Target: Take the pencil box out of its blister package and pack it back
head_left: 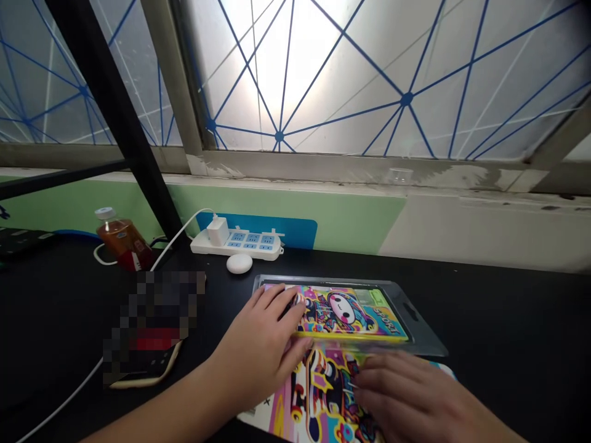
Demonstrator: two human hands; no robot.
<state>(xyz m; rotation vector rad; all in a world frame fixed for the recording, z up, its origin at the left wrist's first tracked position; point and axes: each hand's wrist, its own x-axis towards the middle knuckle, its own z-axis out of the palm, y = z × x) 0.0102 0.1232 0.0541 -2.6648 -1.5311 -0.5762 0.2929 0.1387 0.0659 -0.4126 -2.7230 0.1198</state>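
A flat box (344,314) with a bright cartoon figure and the letters "SPORT" lies in a clear plastic tray (418,332) on the black desk. My left hand (272,338) rests on the box's left end, fingers stretched and apart, the thumb by its near edge. Closer to me, partly under the tray, lies a printed card (318,394) with a similar colourful picture. Over the card's right side is my right hand (406,394), slightly blurred, its fingers side by side and bent. Whether anything is between those fingertips I cannot make out.
A white power strip (240,244) with a plugged-in charger (217,231) stands against the wall, a white oval object (239,264) before it. To the left are a blurred-out phone (152,344), its white cable (60,400), a tilted drink bottle (122,237) and a black metal post (120,117).
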